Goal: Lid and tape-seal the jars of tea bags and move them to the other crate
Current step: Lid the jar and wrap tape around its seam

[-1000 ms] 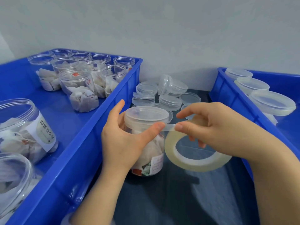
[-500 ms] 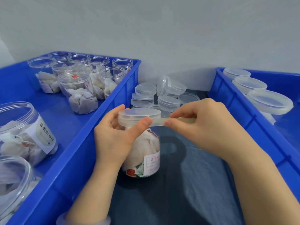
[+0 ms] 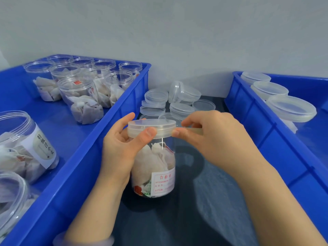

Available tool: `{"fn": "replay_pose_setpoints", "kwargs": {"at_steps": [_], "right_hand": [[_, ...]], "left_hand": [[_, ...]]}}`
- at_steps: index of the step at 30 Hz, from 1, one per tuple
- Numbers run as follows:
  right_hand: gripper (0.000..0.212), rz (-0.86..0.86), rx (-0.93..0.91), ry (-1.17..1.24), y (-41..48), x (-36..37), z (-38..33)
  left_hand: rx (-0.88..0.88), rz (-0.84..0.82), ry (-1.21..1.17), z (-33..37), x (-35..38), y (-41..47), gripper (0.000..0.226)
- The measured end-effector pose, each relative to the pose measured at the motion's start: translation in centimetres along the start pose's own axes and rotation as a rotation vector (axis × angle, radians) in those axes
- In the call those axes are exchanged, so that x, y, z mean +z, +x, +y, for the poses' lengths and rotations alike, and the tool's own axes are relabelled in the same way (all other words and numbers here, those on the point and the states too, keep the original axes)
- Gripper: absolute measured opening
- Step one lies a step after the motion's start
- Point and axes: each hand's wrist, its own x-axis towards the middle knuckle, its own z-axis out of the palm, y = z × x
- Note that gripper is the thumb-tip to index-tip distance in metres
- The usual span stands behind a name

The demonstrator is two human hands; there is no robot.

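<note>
Clear jar [image 3: 156,174], cloudy lid [image 3: 151,125] on, pale tea bags [image 3: 154,157] inside, red-printed white label [image 3: 164,181], stands on the counter [image 3: 195,213]; left fingers [image 3: 148,133] curl round its lid; right fingers [image 3: 179,133] just beside pinch the tape [image 3: 194,130].

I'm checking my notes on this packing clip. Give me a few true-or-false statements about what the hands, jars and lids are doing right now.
1. The jar in the left hand has its lid on. True.
2. The jars in the left crate are lidded. False: the left crate holds open jars.
3. The right hand pinches tape at the lid's side. True.
4. The loose lids lie in the right crate. False: the loose lids lie on the dark surface, outside the right crate.
</note>
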Motion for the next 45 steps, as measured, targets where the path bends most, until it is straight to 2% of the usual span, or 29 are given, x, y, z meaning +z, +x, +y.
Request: {"fn": "replay_pose_setpoints", "kwargs": {"at_steps": [2,5,7,11,14,18,22,25,27,29,30,32,34,38,45], "right_hand": [[0.052,-0.069,0.013,-0.054,0.1,0.3,0.1],[0.051,-0.216,0.054,0.061,0.4,0.8,0.3],[0.046,-0.243,0.052,0.131,0.6,0.9,0.4],[0.038,-0.244,0.01,0.124,0.4,0.3,0.4],[0.04,-0.288,0.012,0.162,0.2,-0.6,0.4],[0.04,-0.281,-0.044,0.104,-0.1,-0.9,-0.1],[0.042,-0.308,-0.096,0.111,-0.3,-1.0,-0.2],[0.05,-0.4,-0.07,0.267,-0.6,-2.2,0.1],[0.055,-0.342,-0.077,0.347,-0.6,-2.8,0.5],[0.056,-0.213,-0.09,0.354,-0.5,-3.1,1.0],[0.053,-0.164,-0.095,0.344,-0.5,-3.1,1.1],[0.044,-0.102,-0.099,0.325,-0.4,-2.8,1.0],[0.041,-0.071,-0.088,0.296,-0.3,-2.5,1.0],[0.046,-0.103,-0.007,0.296,-0.1,-2.2,1.3],[0.061,-0.15,-0.003,0.299,0.2,-2.1,1.5]], "left_hand": [[-0.003,-0.03,-0.006,0.0,0.0,-0.1,0.084],[-0.012,-0.065,0.056,0.0,0.0,-0.3,0.085],[-0.008,-0.055,0.176,0.1,0.4,-0.5,0.084],[0.03,0.027,0.322,0.0,0.5,-0.5,0.091],[0.086,0.0,0.317,0.3,0.5,-0.8,0.094],[0.068,-0.042,0.32,0.9,0.8,-1.3,0.077],[0.03,0.019,0.294,0.5,0.6,-0.9,0.083],[-0.018,0.045,0.189,0.2,0.2,-0.5,0.091],[-0.017,0.012,0.151,0.5,0.0,-0.4,0.082],[-0.003,-0.037,0.12,0.7,0.1,-0.5,0.054],[-0.009,-0.055,0.096,0.9,0.2,-0.6,0.041],[-0.018,-0.104,0.062,0.9,0.1,-0.6,0.034],[-0.026,-0.169,0.036,1.1,-0.1,-0.6,0.042],[-0.052,-0.24,-0.008,1.1,0.0,-0.7,0.078],[-0.037,-0.291,0.006,0.8,-0.1,-0.7,0.111]]}}
